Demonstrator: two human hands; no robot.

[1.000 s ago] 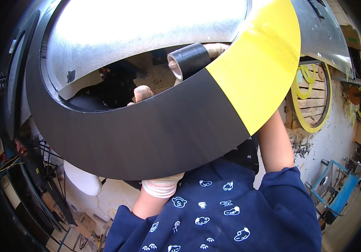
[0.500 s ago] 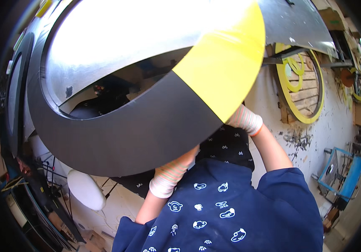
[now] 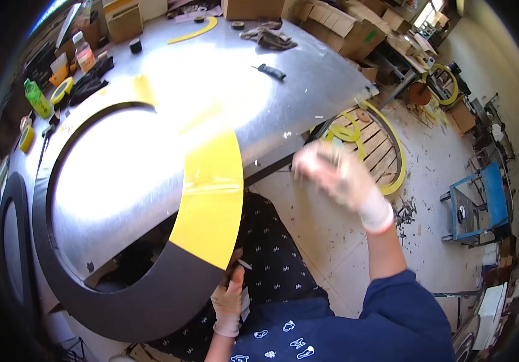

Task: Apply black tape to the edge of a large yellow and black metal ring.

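A large flat ring (image 3: 151, 311) lies on the shiny metal table and sticks out over its near edge. Its lower left part is black; a smooth yellow covering (image 3: 208, 211) lies over its right part and continues along the top, washed out by glare. My left hand (image 3: 228, 301), in a striped glove, is closed at the ring's near right edge. A small pale pointed sliver (image 3: 245, 264) shows beside its fingers; what they grip is partly hidden. My right hand (image 3: 335, 175), gloved too, is raised right of the ring, apart from it, its fingers smeared by motion.
On the table (image 3: 307, 66) lie a dark slim tool (image 3: 270, 72), a grey cloth (image 3: 269, 37), a yellow curved strip (image 3: 196, 31) and yellow tape rolls (image 3: 61, 90). Bottles (image 3: 37, 99) stand at left. A yellow-edged ring (image 3: 399, 175) rests on a pallet; a blue cart (image 3: 488, 199) stands right.
The ring sits lower and farther left in view, with more of the table showing. My right hand has left the ring's edge and swung up and right. My left hand remains at the edge.
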